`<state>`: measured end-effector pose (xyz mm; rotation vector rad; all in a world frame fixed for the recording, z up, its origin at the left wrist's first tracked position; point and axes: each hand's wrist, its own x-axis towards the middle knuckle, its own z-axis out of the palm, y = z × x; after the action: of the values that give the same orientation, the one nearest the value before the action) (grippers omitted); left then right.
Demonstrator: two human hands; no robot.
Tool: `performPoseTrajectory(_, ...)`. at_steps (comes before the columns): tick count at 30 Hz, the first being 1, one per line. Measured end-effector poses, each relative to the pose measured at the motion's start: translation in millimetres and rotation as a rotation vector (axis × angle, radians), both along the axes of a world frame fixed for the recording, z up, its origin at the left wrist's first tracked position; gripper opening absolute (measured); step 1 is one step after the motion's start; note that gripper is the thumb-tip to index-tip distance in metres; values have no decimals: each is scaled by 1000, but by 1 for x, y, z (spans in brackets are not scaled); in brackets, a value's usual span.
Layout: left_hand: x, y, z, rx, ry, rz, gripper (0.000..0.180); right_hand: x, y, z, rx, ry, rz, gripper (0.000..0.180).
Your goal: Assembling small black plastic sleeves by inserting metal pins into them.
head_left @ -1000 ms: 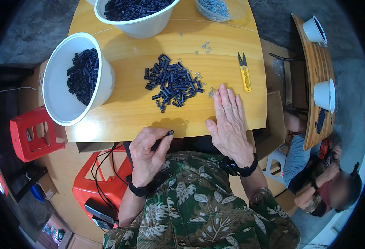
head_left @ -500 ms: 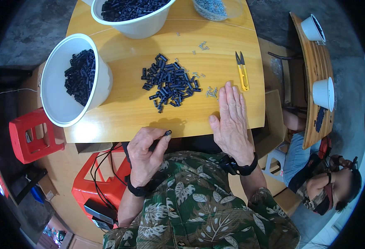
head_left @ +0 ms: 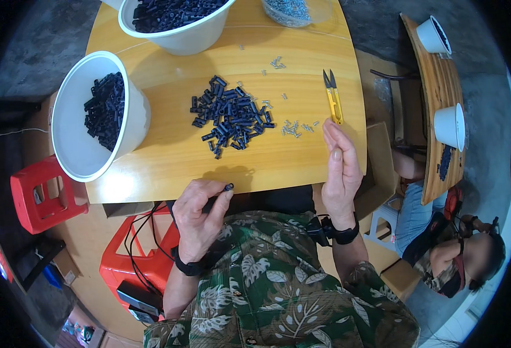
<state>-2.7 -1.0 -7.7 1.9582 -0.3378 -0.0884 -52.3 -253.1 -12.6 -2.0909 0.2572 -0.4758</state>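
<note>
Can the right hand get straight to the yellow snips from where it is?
Probably yes: the right hand is raised, open and empty, just below the yellow snips; only a few small silver bits lie nearby, off to the side.

Left hand (head_left: 200, 211) pinched shut; right hand (head_left: 341, 168) raised edgewise, fingers (head_left: 332, 134) loosely extended.

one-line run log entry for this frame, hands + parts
left hand: pinching small black tube at table edge | right hand: open, raised beside loose screws | black tube pile: mid-table | yellow snips: untouched

Green leaf-print shirt (head_left: 278, 290); black bands on both wrists; bare forearms.
</note>
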Motion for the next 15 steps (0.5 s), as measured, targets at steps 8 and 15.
performPoseTrajectory(8, -2, 1, 0, 4, -4, -8, 12, 12, -6, -1, -45, 49, -207, 20)
performPoseTrajectory(15, 0, 0, 1, 0, -13, -9, 13, 45, -13, 9, -349, 12, -112, 14)
